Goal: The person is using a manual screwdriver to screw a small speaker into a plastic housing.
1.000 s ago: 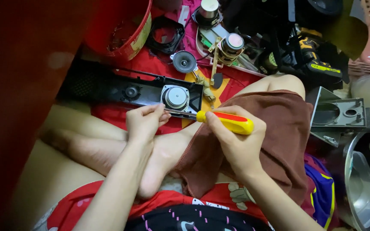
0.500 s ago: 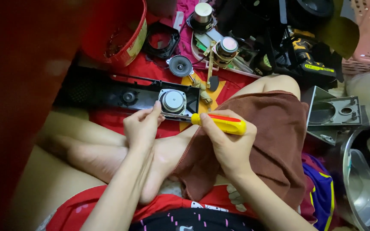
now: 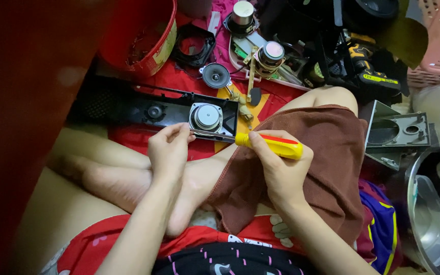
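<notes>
So the yellow-handled screwdriver (image 3: 270, 145) sits dead centre of the frame, right hand (image 3: 281, 170) wrapped around the handle, shaft pointing left at the small round speaker (image 3: 207, 117) mounted in the long black panel (image 3: 154, 107). Left hand (image 3: 168, 153) is just below that speaker, fingertips pinched narrow around the tip end of the shaft, touching the panel's lower edge.

Around it: a brown towel (image 3: 311, 168) draped over the knee right under the screwdriver hand, bare legs crossed below the panel. Upper middle there's a loose speaker cone (image 3: 216, 75) and two silver-topped speaker magnets (image 3: 273, 53), a red bucket (image 3: 138, 35) upper left, a black-and-yellow drill (image 3: 370, 71) upper right, and a grey plastic housing (image 3: 395, 135) at the right edge. Nothing blocks the speaker itself.

Compared to half a second ago, pretty much the same grip, the screwdriver handle just dropped slightly flatter.
</notes>
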